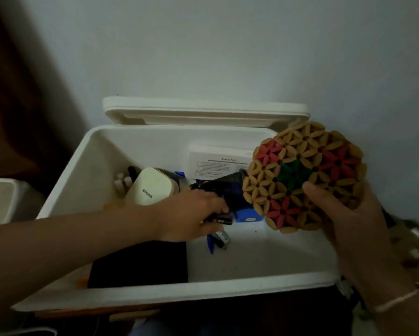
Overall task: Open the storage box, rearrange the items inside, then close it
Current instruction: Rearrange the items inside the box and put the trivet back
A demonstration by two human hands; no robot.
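The white storage box [227,287] stands open, its lid [203,112] leaning against the wall behind. My right hand [349,229] holds a round woven mat [303,175] of tan, red and green flower shapes over the box's right rim, thumb on its face. My left hand [191,214] reaches into the box's middle and grips a black object [227,190] lying over a blue box [247,214]. Inside also lie a cream-coloured device [150,185], a white carton [215,161], a flat black item [140,265] and small dark batteries [221,238].
A pale wall rises close behind the box. A white bin [2,197] stands at the left edge. Dark clutter, blurred, lies at the right beside my wrist. A wooden edge shows under the box's front.
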